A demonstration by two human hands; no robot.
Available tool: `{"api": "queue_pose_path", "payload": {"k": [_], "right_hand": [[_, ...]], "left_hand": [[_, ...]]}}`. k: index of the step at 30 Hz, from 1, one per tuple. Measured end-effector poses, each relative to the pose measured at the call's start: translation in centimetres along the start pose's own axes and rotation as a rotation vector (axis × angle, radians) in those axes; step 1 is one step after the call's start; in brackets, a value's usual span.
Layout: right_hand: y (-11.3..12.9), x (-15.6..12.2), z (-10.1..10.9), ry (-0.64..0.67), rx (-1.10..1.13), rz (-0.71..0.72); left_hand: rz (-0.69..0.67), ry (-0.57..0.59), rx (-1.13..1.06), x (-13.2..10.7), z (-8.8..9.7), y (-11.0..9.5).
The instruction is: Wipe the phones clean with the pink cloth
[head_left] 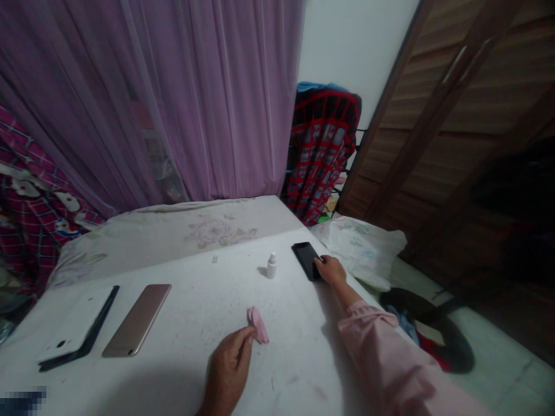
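Note:
My left hand (228,367) sits near the front of the white board (295,352), its fingertips pinching a crumpled pink cloth (259,325). Farther right, my right hand (330,271) rests on the lower right edge of a black smartphone (306,260) and grips it. A small white dropper bottle (271,267) stands upright between my hands. At the left lie a rose-gold smartphone (136,319), face down, and a white phone (73,326) on a dark case (97,318). A tiny white piece (214,259) lies near the board's far edge.
Behind the board lies a pale flowered mattress (182,237), with a purple curtain (151,98) beyond it. A white pillow (359,251) and dark round object (433,329) are low on the right, beside a brown wardrobe (451,104). A red-checked cloth (321,144) hangs at the back.

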State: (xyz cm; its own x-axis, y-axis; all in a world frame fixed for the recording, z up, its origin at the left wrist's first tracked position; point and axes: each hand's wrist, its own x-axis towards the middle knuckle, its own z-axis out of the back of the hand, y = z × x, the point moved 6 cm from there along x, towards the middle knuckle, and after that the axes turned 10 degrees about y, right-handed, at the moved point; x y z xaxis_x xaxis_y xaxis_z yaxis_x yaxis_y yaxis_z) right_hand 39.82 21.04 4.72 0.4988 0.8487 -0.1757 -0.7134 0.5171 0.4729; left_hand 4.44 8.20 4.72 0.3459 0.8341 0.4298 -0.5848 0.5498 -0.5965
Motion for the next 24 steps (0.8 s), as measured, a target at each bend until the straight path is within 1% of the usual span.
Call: {"api": "queue_pose_path", "payload": {"k": [4, 7, 11, 14, 17, 20, 22, 24], "right_hand": [[1.8, -1.6, -0.6, 0.026, -0.171, 0.047], [2.9, -2.3, -0.8, 0.048, -0.31, 0.044], [3.4, -2.3, -0.7, 0.073, -0.361, 0.071], [3.3, -1.9, -0.8, 0.063, -0.381, 0.088], [3.0, -1.4, -1.0, 0.051, -0.396, 0.093], [2.8, -1.4, -1.0, 0.039, -0.384, 0.09], [2.7, -1.9, -0.6, -0.036, -0.355, 0.111], [2.7, -3.4, -0.1, -0.179, -0.297, 0.181]], "left_hand": [[0.012, 0.006, -0.014, 0.0, -0.1, 0.1], [0.019, 0.003, -0.02, 0.0, -0.1, 0.1], [0.026, 0.001, -0.02, -0.1, 0.1, 0.3], [0.059, -0.032, 0.011, 0.0, 1.3, 1.4], [0.14, -0.119, 0.062, 0.0, 4.0, 4.1], [0.234, -0.179, 0.198, -0.4, 7.9, 7.7], [0.318, -0.214, 0.343, -1.0, 10.7, 10.1], [0.464, -0.246, 0.49, -2.0, 13.2, 12.5]]}}
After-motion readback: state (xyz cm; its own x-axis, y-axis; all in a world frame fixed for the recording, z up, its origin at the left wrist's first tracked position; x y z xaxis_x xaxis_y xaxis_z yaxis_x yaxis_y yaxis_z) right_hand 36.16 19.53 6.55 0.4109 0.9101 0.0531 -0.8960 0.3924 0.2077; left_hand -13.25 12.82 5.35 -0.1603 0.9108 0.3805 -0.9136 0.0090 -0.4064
